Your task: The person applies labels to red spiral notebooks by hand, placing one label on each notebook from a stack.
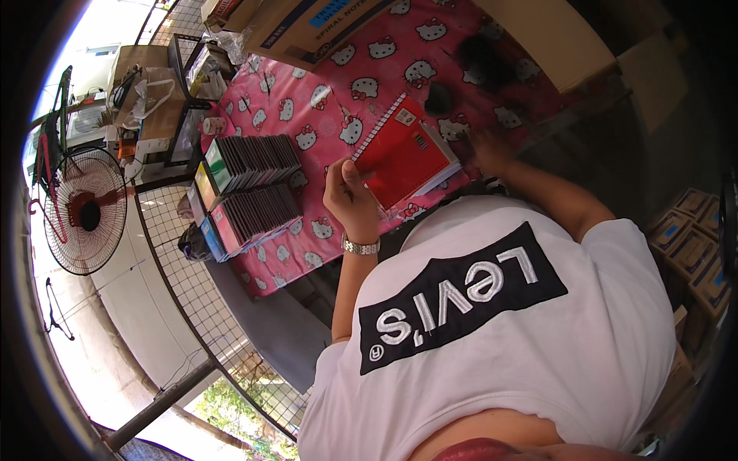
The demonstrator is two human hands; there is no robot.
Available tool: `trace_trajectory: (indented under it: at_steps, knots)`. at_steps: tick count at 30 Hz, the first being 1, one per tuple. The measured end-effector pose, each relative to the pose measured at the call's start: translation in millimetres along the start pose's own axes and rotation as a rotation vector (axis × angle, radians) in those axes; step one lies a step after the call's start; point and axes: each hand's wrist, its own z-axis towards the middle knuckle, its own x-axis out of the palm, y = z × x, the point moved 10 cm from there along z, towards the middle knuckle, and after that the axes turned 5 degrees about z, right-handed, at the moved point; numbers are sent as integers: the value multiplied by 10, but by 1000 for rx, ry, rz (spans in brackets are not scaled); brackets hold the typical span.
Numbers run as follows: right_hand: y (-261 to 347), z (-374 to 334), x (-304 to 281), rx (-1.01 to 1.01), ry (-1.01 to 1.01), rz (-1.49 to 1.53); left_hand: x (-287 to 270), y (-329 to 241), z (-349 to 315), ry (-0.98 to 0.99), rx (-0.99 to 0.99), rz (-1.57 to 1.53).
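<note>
The red spiral notebook (403, 154) lies on the counter (307, 115), which is covered in a pink cat-print cloth. It looks light and fairly stiff, with a smooth cover that may slide; the free corner gives the surest hold. The left hand (352, 198) pinches its near corner, thumb on top. The right hand (488, 150) rests just beside the far edge, blurred, so I cannot tell its grip. A small pale label sits at the notebook's top. To the left, rows of dark booklets (250, 184) with coloured ends stand packed; brown cardboard boxes (307, 27) sit beyond.
</note>
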Motion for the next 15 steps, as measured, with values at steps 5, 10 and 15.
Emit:
trace_trajectory:
  at_steps: [5,10,15]
  knots:
    - [-385,-94,-309,125,-230,398,9,-154,32,-71,92,-43]
    - [318,-182,-2385,-79,-551,901,10,150,14,36,-38,-35]
    - [1596,-149,-2817,-515,-404,716,25,108,8,22,28,-133]
